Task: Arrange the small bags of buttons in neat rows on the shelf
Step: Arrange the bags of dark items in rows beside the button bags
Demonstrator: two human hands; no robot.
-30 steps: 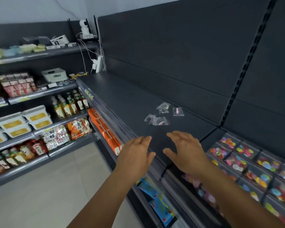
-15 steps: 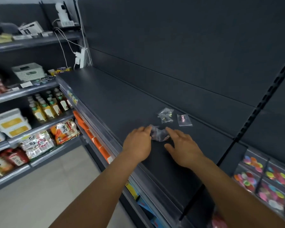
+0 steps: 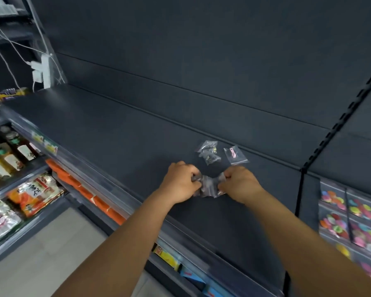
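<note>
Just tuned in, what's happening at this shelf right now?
A person is sorting small clear bags on the dark shelf. Both hands are on the nearest bags: the left hand pinches their left side, the right hand pinches their right side. Just behind lie two more: a bag of dark buttons and, to its right, a bag with a pink piece. Nothing is lined up in a row yet.

left hand (image 3: pixel 181 181) | right hand (image 3: pixel 238 183) | reached in, now pinching bags (image 3: pixel 209 186)
</note>
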